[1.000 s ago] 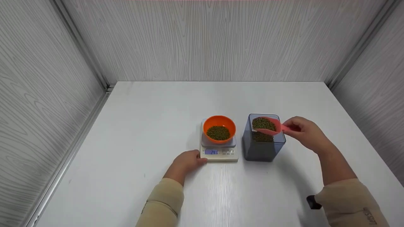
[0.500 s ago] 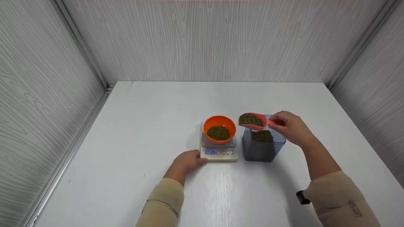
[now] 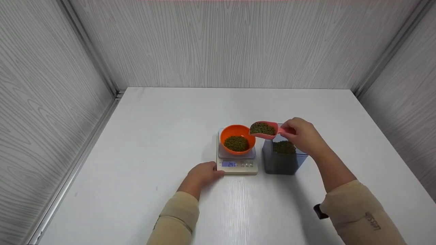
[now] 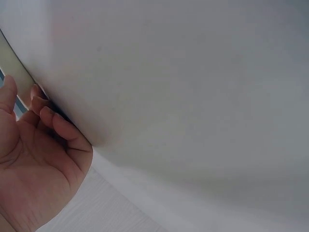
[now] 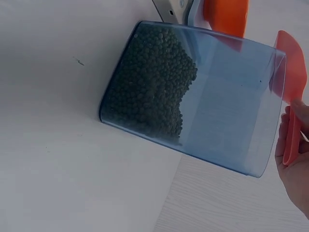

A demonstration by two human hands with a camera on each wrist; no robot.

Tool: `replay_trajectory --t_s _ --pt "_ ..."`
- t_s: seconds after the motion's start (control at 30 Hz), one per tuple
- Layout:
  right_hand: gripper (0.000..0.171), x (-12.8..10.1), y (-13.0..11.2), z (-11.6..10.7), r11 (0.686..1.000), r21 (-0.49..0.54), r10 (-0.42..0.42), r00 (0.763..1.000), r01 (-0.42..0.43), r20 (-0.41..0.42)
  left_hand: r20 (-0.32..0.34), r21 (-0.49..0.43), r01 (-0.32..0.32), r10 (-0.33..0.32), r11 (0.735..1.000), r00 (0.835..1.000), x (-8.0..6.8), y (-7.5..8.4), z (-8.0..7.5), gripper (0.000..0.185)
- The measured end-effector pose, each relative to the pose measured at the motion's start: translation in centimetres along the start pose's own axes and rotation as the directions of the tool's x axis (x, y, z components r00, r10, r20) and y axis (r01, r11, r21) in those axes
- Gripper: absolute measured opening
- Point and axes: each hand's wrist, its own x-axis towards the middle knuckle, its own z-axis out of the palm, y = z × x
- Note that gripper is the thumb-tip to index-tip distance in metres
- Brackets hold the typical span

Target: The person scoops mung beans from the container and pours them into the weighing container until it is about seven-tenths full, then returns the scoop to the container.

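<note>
A: Where's the scoop (image 3: 264, 130)?

B: In the air, between the bowl (image 3: 237, 139) and the box (image 3: 284, 160), its front just over the bowl's right rim. It's pink and heaped with green beans (image 3: 262, 128), and it looks about level.

A: Who holds it?

B: The right hand (image 3: 301, 136). The fingers are curled round the short handle, pinching it from the right. In the right wrist view only the fingertips show, at the right edge, closed on the handle.

A: And the bowl?

B: Orange, with a small heap of the same beans in it. It stands on the scale (image 3: 237, 160), whose lit display faces the person. I can't read the digits for sure.

A: The left hand (image 3: 201, 175)?

B: It rests on the surface at the scale's front left corner, thumb against that corner. The fingers are loosely bent. In the left wrist view they lie relaxed against a pale edge; they grip nothing.

A: The box?

B: Clear blue, square, open at the top, just right of the scale and close beside it. Beans (image 5: 149, 87) fill the lower part; through the wall the right wrist view shows them banked higher on one side. The right hand hovers above its far left corner.

A: What carries it all?

B: A white surface (image 3: 153, 136), walled by pale wood-grain panels (image 3: 218, 44) on three sides. Both sleeves are beige.
</note>
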Motion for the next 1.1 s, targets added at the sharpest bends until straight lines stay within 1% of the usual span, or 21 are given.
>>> replay_trajectory --t_s 0.1,0.23,0.43,0.63,0.83,1.1 --pt "0.018 0.1 -0.4 0.1 1.000 -0.024 0.009 1.000 -0.008 0.008 0.000 0.015 -0.004 0.004 1.000 1.000 0.0 0.0 0.0 0.030" --pt "0.021 0.2 -0.9 0.2 0.998 -0.054 0.017 1.000 -0.016 0.019 0.007 0.007 0.006 -0.006 1.000 1.000 0.1 0.0 0.0 0.030" --pt "0.023 0.3 -1.3 0.4 0.997 -0.069 0.035 0.999 -0.032 0.036 0.006 0.000 0.008 -0.008 1.000 1.000 0.2 0.0 0.1 0.031" --pt "0.021 0.4 -1.4 0.5 0.996 -0.088 0.021 0.999 -0.018 0.040 0.006 -0.009 0.006 -0.006 1.000 1.000 0.3 -0.1 0.2 0.031" --pt "0.020 0.4 -1.4 0.5 0.996 -0.094 0.013 0.999 -0.009 0.041 0.006 0.006 0.003 -0.003 1.000 1.000 0.2 0.0 0.1 0.032" --pt "0.017 0.3 -1.6 0.4 0.992 -0.117 -0.037 0.999 0.037 0.007 -0.017 0.036 -0.042 0.042 0.998 0.999 -0.3 0.1 -0.1 0.031"
